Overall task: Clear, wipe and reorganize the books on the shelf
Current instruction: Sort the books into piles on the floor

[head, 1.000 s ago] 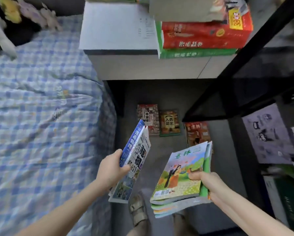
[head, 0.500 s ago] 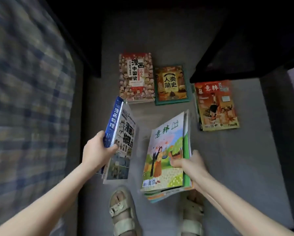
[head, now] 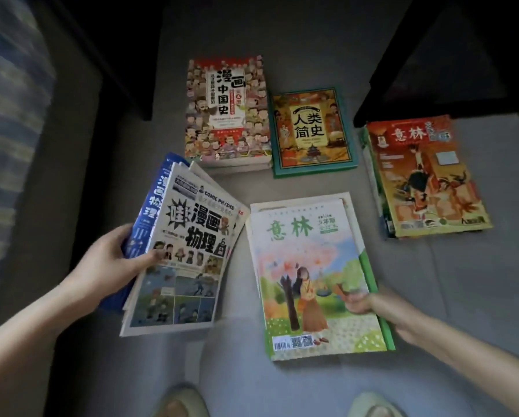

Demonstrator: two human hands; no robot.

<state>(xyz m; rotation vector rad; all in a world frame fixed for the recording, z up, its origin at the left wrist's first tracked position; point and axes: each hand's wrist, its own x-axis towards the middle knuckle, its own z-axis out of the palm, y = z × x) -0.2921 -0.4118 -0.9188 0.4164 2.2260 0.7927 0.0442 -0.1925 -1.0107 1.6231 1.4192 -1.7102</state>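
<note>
Books (head: 312, 130) lie cleared on floor (head: 463, 296); my left hand (head: 107, 263) grips comics (head: 189, 254), right hand (head: 363, 302) pinches magazines (head: 309, 275); next, set both down.

The comic physics books (head: 189, 254) at eight o'clock have a white cover with heavy black lettering above blue-green panels and a royal-blue spine, while the pastel magazines (head: 309, 266) at five o'clock show a green title, pink blossom, a brown tree and a green edge. At twelve o'clock the history comic (head: 226, 115) is crowded with small cartoon faces under a red band, the teal-bordered book (head: 310, 132) at one o'clock is golden yellow with black characters, and the orange magazines (head: 423, 182) at two o'clock are red above, orange below. The floor (head: 463, 296) is plain grey, the bedcover (head: 5, 115) at ten o'clock blue-and-white checked, the sandals (head: 181, 401) at six o'clock pale beige.
</note>
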